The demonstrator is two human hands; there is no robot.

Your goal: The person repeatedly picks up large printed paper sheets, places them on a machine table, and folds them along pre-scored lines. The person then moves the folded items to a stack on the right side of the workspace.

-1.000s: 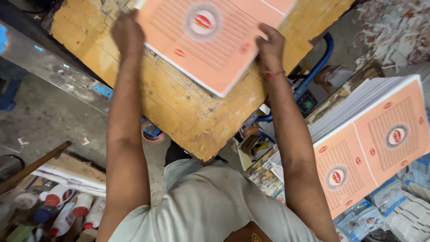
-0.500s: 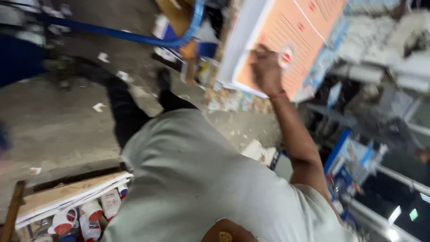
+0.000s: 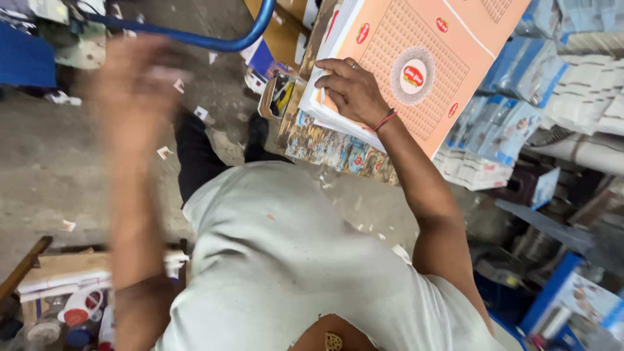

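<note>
Fingers (image 3: 338,71) of the right hand (image 3: 354,91) are curling over the near edge of a stack of orange printed sheets (image 3: 416,65), which is resting on colourful bundles (image 3: 338,153). The left hand (image 3: 133,84) is hanging blurred, its grip indiscernible, above the floor (image 3: 58,169).
</note>
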